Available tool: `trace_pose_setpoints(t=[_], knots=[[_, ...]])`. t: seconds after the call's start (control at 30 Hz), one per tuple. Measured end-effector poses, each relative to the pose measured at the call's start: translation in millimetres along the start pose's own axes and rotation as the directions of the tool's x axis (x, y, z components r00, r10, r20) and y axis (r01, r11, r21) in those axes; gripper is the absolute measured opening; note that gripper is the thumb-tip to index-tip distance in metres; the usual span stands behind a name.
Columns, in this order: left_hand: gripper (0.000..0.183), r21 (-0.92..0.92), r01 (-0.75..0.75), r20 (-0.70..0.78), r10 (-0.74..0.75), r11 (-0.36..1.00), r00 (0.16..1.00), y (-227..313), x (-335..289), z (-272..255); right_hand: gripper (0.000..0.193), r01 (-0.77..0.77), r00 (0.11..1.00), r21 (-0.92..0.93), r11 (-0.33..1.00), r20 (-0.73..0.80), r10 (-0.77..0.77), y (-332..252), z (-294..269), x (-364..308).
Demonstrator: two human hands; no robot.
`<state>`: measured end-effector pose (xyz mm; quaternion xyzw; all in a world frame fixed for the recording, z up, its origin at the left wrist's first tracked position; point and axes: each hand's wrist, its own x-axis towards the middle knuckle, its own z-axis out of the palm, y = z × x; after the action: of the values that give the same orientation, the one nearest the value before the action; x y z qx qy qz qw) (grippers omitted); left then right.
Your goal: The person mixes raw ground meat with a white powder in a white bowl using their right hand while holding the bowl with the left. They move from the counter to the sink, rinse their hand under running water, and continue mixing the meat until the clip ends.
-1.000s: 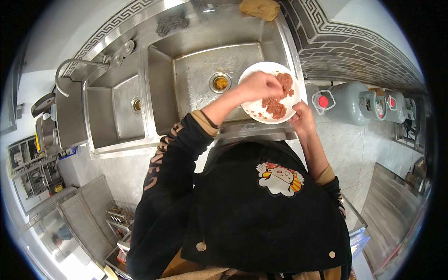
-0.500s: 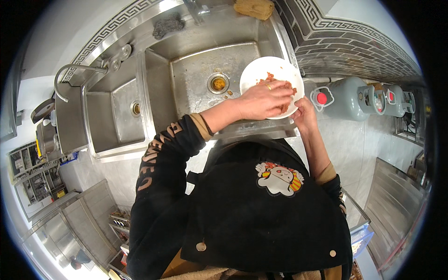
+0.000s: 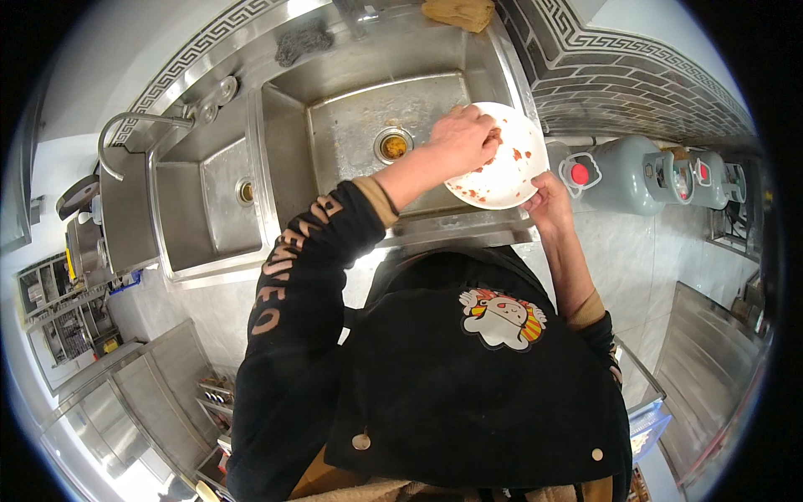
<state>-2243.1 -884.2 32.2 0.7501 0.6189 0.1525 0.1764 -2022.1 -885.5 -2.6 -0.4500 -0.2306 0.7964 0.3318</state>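
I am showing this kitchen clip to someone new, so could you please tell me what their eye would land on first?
First, the round white plate smeared with reddish-orange food scraps, held over the right basin of the stainless steel double sink. The left hand lies on the plate's upper rim while the right hand grips its lower right edge. Next, the grey gas cylinders with red caps standing on the floor to the right below the dark brick wall.

Black long-sleeved top with orange block lettering down the left sleeve (image 3: 305, 268) and tan cuffs behind both hands. Black apron (image 3: 477, 393) bearing a white-and-orange cartoon patch (image 3: 502, 318) and round metal snaps.
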Motion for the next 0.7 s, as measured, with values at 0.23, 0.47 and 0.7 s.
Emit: trace_pose_setpoints(t=[0.23, 0.47, 0.7], knots=[[0.07, -0.126, 0.126, 0.006, -0.126, 0.984, 0.992, 26.2, -33.5, 25.1, 0.037, 0.089, 0.99, 0.092, 0.992, -0.122, -0.078, 8.8, 12.1, 6.6], [0.044, -0.221, -0.248, -0.16, 0.216, 0.943, 0.963, 9.9, -6.5, 21.9, 0.041, 0.12, 0.99, 0.015, 0.993, -0.078, -0.119, 2.7, 18.5, 9.1], [0.052, -0.19, -0.158, -0.136, 0.133, 0.969, 0.982, -1.2, -15.7, -8.3, 0.044, 0.144, 0.989, 0.025, 0.989, -0.024, -0.143, -2.7, 14.1, 2.8]])
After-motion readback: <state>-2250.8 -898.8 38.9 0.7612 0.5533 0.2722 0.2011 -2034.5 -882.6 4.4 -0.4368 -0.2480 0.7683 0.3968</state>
